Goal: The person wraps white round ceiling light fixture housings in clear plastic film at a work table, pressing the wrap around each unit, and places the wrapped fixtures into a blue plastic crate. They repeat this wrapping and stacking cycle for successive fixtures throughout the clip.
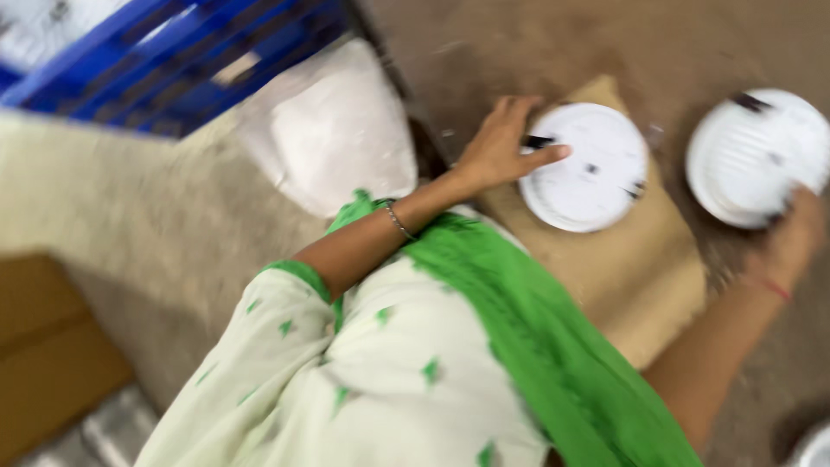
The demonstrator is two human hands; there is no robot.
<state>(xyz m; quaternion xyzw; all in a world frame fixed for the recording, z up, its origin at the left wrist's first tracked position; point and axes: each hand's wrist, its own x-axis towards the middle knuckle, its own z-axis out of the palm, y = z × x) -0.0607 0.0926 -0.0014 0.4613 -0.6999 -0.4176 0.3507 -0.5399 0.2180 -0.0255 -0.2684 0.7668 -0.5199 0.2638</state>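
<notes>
Plainly, all of it is blurred by motion, so fine detail is lost.

Left hand: rests on the rim of the near white disc, fingers spread wide and laid flat over its left edge, not curled round it.
Right hand: at the lower right edge of the far white disc; blur hides whether its fingers close on the rim, so I cannot tell.
Near white disc: round, flat, white, with small dark marks near the centre and at the edge; it lies on a tan cardboard box.
Far white disc: round, white, faintly ridged, a dark mark at its top; it lies on the brown floor, well apart from the box's disc.
Containers: blue crate at upper left, contents unreadable; a white sack just beside it.
Clothing: pale garment with green sprigs, green scarf.
</notes>
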